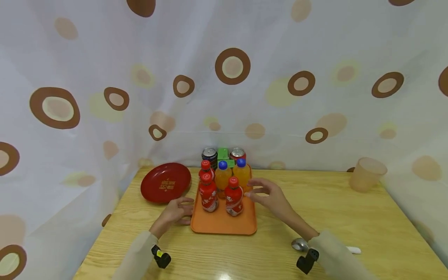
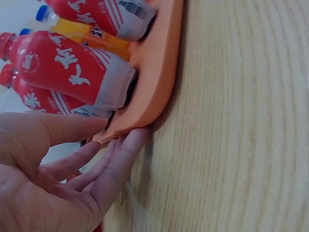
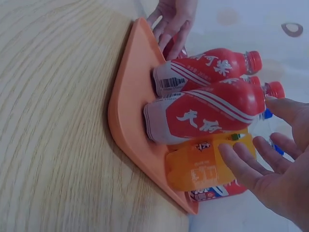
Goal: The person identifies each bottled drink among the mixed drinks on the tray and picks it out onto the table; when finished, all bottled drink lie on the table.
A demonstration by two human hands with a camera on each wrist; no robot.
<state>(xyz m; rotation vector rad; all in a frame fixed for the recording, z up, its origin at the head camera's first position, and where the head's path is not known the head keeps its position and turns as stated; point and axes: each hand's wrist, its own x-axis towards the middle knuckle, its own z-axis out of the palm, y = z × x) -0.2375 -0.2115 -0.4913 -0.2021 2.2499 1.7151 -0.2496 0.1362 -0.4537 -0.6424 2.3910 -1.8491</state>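
Note:
An orange tray (image 1: pixel 224 224) carries three red-labelled bottles, among them a front-left bottle (image 1: pixel 209 197) and a front-right bottle (image 1: pixel 234 199). Behind them stand two orange drink bottles with blue caps, one of them (image 1: pixel 223 179) near the middle. My left hand (image 1: pixel 176 212) is at the tray's left side, its fairly straight fingers touching the rim in the left wrist view. My right hand (image 1: pixel 267 195), fingers spread and loosely bent, hovers beside the front-right bottle and the right orange bottle (image 3: pixel 212 166). Nothing is gripped in it; whether a fingertip touches a bottle is unclear.
A dark can (image 1: pixel 209 154), a red can (image 1: pixel 238 154) and green boxes (image 1: pixel 223 154) stand at the tray's back. Left is a red plate (image 1: pixel 166 182). A spoon (image 1: pixel 300 244) lies partly under the right forearm; a translucent cup (image 1: pixel 366 175) stands far right. A patterned curtain hangs behind.

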